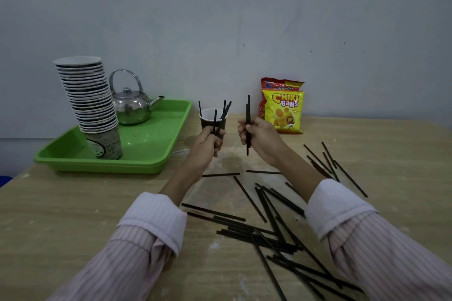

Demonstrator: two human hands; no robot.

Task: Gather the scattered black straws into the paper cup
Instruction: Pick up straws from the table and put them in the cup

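— Straws (269,225) lie scattered on our wooden table (73,215), mostly below and right of our right hand (259,137); a scuffed grey wall stands behind.

— Some run off the bottom edge, and our right forearm covers others, so we can't count them.

— Our right hand is clenched around a few upright straws (248,115). Our left hand (208,140) grasps one straw (215,121) in front of the paper cup (212,121), which already holds several.

— Left of that hand, the green tray (151,151) carries stacked cups (90,98) and a kettle (132,105).
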